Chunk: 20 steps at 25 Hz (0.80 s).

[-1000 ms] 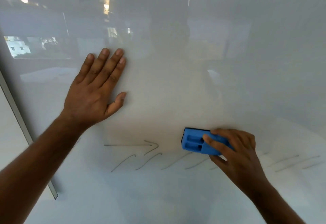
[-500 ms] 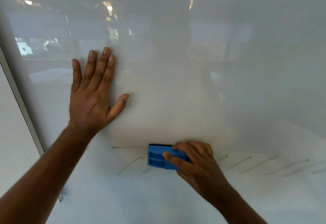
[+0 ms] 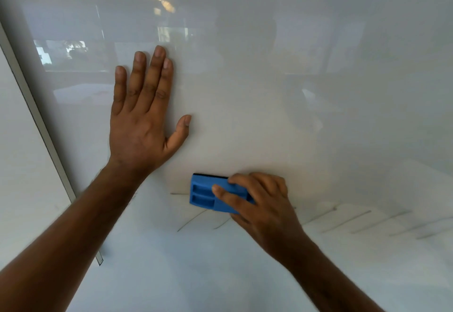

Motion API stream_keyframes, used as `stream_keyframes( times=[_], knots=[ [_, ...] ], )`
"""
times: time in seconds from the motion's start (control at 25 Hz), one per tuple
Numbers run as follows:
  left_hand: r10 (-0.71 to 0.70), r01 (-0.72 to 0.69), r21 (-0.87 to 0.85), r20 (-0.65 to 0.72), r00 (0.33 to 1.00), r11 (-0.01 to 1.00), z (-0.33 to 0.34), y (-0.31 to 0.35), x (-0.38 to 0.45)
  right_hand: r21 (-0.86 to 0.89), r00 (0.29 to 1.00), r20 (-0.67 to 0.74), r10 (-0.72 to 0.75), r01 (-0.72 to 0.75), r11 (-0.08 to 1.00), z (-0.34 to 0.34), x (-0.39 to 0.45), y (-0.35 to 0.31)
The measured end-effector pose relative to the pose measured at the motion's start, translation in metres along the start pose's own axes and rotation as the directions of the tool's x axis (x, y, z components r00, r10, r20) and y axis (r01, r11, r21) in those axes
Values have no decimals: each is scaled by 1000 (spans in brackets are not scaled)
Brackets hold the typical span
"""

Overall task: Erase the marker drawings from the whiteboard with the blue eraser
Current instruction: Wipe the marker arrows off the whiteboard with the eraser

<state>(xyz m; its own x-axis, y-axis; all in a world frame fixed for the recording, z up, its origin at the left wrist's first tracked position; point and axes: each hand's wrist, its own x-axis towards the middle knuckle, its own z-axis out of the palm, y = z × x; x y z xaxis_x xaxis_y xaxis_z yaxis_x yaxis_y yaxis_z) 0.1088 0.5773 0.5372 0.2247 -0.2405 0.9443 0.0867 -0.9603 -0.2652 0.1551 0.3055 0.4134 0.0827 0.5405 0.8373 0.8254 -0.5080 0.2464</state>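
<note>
A glossy whiteboard [image 3: 318, 90] fills the head view. My right hand [image 3: 262, 203] grips the blue eraser [image 3: 208, 195] and holds it flat against the board, over the left end of a row of faint slanted marker strokes [image 3: 353, 218]. A short stroke [image 3: 191, 221] shows just below the eraser, and a thin horizontal line [image 3: 179, 193] sticks out at its left. My left hand [image 3: 144, 115] lies flat on the board above and to the left of the eraser, fingers straight and pointing up.
The board's grey metal frame edge [image 3: 44, 127] runs diagonally down the left side, with a pale wall [image 3: 19, 176] beyond it. Reflections of ceiling lights and windows show in the upper board.
My right hand has slid the eraser leftward along the row of strokes; the arrow-shaped mark and some strokes at the left are gone. My left hand stays flat on the board.
</note>
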Motion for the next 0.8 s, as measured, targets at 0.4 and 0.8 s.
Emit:
stream_keyframes(
  times=[0.4,0.8],
  knots=[
    [6,-6,-14,16,1000,1000,-1,-4,-4,-49,999,49,-18,21,999,-10,-40,19],
    [26,-26,-5,22,999,1000,-3,-5,-3,36,996,65,-59,57,998,49,-14,-51]
  ],
)
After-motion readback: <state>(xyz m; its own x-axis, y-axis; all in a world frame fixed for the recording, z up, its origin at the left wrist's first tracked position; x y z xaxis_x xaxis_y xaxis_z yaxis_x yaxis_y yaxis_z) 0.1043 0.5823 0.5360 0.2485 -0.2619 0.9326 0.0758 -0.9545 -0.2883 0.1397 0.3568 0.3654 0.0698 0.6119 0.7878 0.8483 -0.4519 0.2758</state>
